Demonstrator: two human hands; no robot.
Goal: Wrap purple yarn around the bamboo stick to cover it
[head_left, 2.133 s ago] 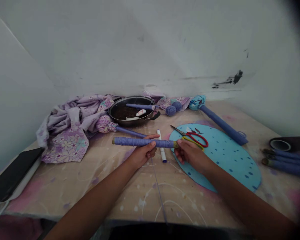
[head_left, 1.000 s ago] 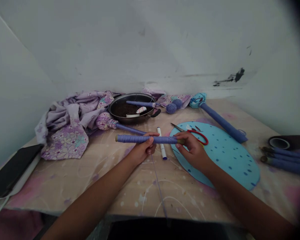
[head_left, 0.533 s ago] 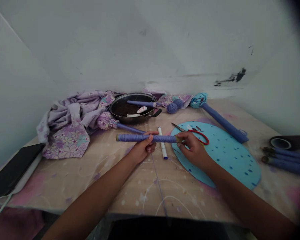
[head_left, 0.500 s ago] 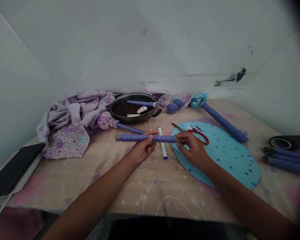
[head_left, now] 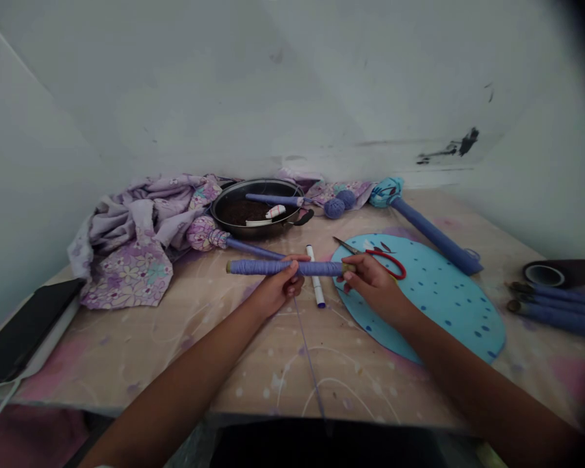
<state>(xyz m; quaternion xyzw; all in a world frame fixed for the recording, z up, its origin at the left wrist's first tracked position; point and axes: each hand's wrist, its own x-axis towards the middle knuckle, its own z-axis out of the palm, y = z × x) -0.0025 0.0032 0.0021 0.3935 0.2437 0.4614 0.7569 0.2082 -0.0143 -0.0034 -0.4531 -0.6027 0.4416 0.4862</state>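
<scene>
A slim stick wrapped in purple yarn lies level above the table, its bare greenish ends showing. My left hand is closed around its middle, thumb on top. At the right end, my right hand pinches the bare tip between thumb and fingers. From under my left hand a loose purple strand runs down over the table's front edge. Behind the stick lies a white marker with a blue end. Under my right hand is a blue dotted oval sheet, with red-handled scissors on it.
A dark pan at the back holds a wrapped stick. Purple flowered cloth is heaped left, near a black-and-white device. Yarn balls, a blue-headed wrapped stick, more wrapped sticks and a tape roll lie rightward.
My right thumb and fingers have shifted slightly on the stick's right end. My left hand keeps its hold, and the view has moved a little.
</scene>
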